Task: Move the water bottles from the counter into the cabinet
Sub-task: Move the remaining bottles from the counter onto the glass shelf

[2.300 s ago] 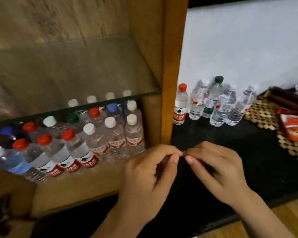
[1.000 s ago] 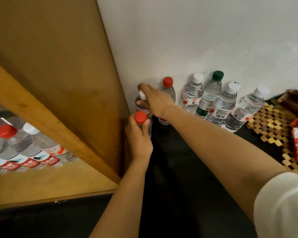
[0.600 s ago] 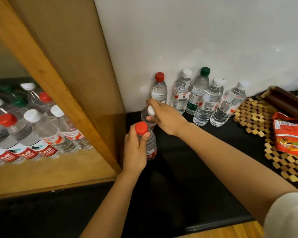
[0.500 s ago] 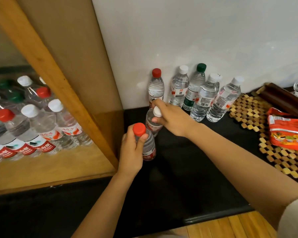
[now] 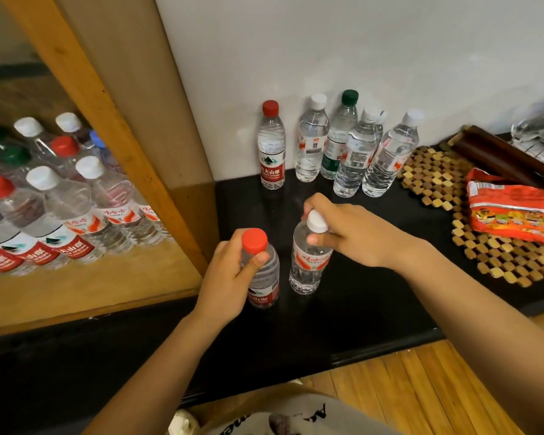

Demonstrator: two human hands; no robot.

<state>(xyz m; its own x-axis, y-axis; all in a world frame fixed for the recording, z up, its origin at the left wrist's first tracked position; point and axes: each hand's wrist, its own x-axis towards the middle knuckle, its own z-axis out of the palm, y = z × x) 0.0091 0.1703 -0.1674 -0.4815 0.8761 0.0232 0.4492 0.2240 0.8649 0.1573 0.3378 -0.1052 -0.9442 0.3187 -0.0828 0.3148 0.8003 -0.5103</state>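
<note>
Head view: your left hand (image 5: 225, 277) gripped the red-capped bottle (image 5: 263, 277) around its neck and shoulder, thumb pressed just under the cap. Your right hand (image 5: 355, 235) pinched the white-capped bottle (image 5: 308, 265) at its cap and neck. Both bottles stood upright over the black counter (image 5: 343, 309), side by side; contact with the surface could not be confirmed. 5 more bottles (image 5: 343, 146) stood against the wall at 12 o'clock. The cabinet (image 5: 76, 277) at 9 o'clock held many upright bottles. A red snack packet (image 5: 512, 211) lay on a wooden mat (image 5: 496, 259) at 3 o'clock.
</note>
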